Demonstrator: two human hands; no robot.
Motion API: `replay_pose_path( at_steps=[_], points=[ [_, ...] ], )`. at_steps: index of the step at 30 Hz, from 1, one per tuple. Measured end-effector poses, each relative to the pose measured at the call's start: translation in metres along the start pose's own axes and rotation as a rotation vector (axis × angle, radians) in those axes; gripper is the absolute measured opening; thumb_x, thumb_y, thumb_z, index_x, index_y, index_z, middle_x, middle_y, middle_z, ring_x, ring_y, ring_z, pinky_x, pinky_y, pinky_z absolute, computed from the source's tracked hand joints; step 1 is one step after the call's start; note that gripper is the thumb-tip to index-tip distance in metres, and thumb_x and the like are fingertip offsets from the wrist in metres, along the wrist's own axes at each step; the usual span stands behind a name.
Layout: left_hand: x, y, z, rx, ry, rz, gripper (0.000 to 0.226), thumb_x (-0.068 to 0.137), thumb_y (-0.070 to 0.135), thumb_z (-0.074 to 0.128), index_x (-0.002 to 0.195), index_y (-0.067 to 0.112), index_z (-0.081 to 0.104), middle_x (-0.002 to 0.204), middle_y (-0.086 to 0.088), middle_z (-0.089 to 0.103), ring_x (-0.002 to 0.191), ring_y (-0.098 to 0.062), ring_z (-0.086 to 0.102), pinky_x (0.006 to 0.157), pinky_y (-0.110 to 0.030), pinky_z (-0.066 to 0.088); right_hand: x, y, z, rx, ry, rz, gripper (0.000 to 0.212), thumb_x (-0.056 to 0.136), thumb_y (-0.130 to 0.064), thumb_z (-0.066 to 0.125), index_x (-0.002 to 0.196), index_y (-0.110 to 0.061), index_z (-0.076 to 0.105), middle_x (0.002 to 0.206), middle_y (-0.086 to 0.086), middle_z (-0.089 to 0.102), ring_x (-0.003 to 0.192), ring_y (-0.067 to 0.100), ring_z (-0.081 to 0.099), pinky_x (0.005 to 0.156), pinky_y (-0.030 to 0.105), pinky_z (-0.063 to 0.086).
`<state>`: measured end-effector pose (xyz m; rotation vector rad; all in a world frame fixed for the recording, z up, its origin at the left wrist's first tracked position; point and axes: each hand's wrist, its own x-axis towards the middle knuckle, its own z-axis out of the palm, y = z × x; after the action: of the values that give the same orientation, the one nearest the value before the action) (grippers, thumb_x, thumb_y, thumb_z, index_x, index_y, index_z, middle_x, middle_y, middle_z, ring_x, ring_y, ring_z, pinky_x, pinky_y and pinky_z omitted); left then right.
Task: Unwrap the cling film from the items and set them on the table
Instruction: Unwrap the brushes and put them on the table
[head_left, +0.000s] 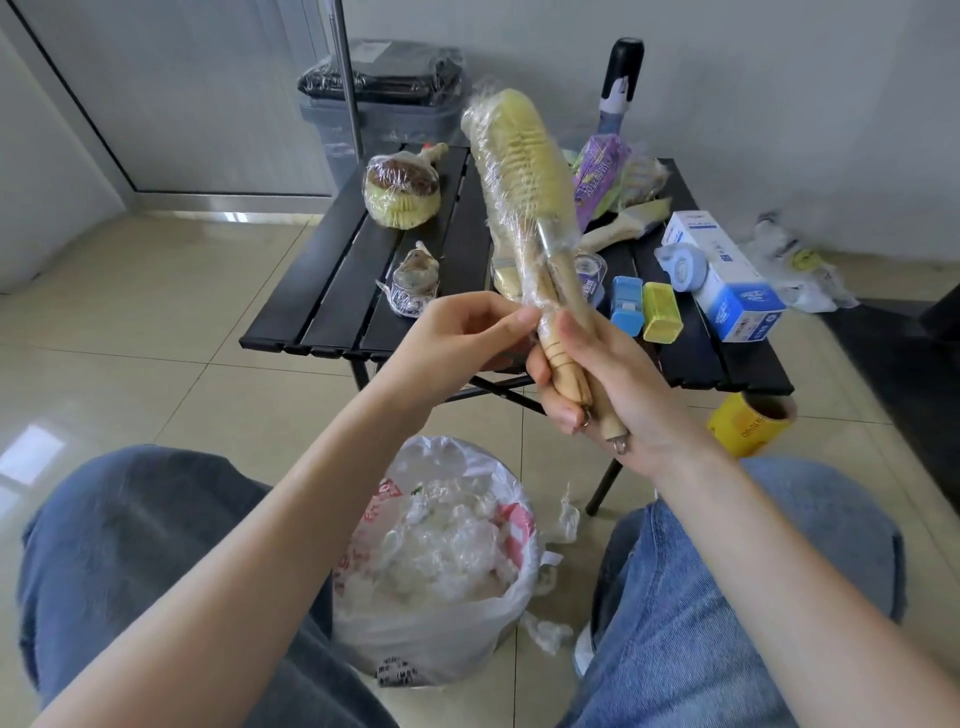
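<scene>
The left hand pinches the cling film at the neck of the wrapped brushes. These rise tilted above the black table, wooden handles gripped in the right hand just beside.

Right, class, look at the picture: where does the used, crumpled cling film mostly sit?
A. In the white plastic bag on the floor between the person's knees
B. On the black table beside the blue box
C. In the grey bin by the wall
A: the white plastic bag between the knees is full of crumpled cling film, while the right hand holds the wrapped brushes above it.
</scene>
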<state>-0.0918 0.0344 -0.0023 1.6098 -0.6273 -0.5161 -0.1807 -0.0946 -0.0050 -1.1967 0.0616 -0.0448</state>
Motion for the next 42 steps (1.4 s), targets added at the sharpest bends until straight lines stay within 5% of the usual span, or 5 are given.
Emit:
replay_pose_path(
  at_steps=[8,17,24,36,42],
  points=[
    [-0.004,-0.002,-0.003,0.365,0.152,0.342,0.018,0.096,0.015,0.056,0.085,0.002,0.058,0.086,-0.001,0.055,0.073,-0.008,0.060,0.072,-0.023,0.050,0.006,-0.008,-0.008,-0.187,0.028,0.247,0.042,0.080,-0.009,0.070,0.119,-0.021,0.058,0.080,0.000,0.068,0.070,0.022,0.068,0.076,0.049,0.054],
    [-0.004,0.016,-0.008,0.171,0.328,0.300,0.016,0.099,0.010,0.045,0.084,0.006,0.047,0.085,0.007,0.067,0.074,-0.007,0.066,0.069,-0.025,0.055,0.008,0.012,-0.006,-0.903,0.405,-0.103,0.020,0.087,-0.018,0.062,0.103,-0.023,0.053,0.072,-0.012,0.057,0.056,-0.001,0.052,0.052,0.012,0.039],
    [-0.004,0.017,-0.017,0.063,0.378,0.360,0.022,0.103,0.010,0.032,0.082,0.012,0.040,0.092,-0.004,0.072,0.094,-0.009,0.069,0.078,-0.023,0.054,0.012,0.020,-0.014,-1.634,0.389,-0.153,0.037,0.091,-0.030,0.052,0.125,-0.019,0.043,0.090,0.005,0.066,0.081,0.034,0.059,0.065,0.036,0.038],
    [0.001,0.012,-0.006,0.274,0.437,0.193,0.035,0.085,0.026,0.068,0.100,0.018,0.038,0.082,0.002,0.048,0.057,-0.004,0.045,0.062,-0.027,0.045,0.023,0.015,-0.006,-1.694,0.555,-0.103,0.020,0.091,-0.031,0.057,0.083,-0.017,0.044,0.073,0.003,0.047,0.068,0.027,0.042,0.046,0.029,0.019],
    [-0.004,0.006,-0.002,-0.375,0.284,-0.299,0.034,0.088,0.037,0.066,0.108,0.011,0.055,0.094,-0.002,0.056,0.052,-0.002,0.051,0.060,-0.015,0.050,0.022,0.008,-0.008,-1.672,0.625,-0.160,0.033,0.089,-0.040,0.064,0.099,-0.010,0.055,0.083,0.011,0.063,0.079,0.033,0.060,0.058,0.031,0.033]
  ],
)
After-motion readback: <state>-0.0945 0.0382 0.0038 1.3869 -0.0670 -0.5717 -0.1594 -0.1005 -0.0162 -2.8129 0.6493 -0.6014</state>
